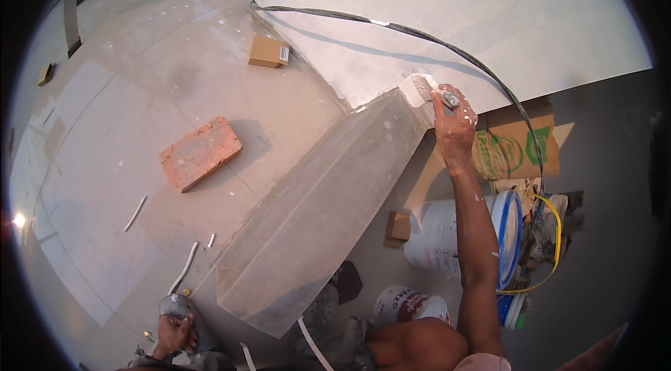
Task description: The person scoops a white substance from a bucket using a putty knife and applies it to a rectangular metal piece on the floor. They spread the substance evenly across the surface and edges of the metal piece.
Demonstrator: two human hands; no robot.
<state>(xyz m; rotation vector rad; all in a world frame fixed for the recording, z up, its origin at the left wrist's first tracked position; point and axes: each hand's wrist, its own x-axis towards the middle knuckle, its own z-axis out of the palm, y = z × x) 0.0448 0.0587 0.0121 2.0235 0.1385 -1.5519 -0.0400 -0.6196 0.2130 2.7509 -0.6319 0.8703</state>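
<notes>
My right hand [456, 123], flecked with white paint, is closed around the handle of a paintbrush [423, 88]. Its bristles touch a patch of wet white paint [412, 93] where the white wall [391, 49] meets the end of a long grey ledge [321, 210]. At the lower left, my left hand [175, 335] hangs over a dusty grey shoe [199, 329], fingers loosely bent and apart, with nothing seen in it.
A red brick [200, 154] and a small cardboard box [269, 52] lie on the dusty floor. A black cable [433, 37] crosses the wall. Beside my right arm are a large white bucket [437, 238], a smaller tub [405, 304] and flattened cardboard [514, 144].
</notes>
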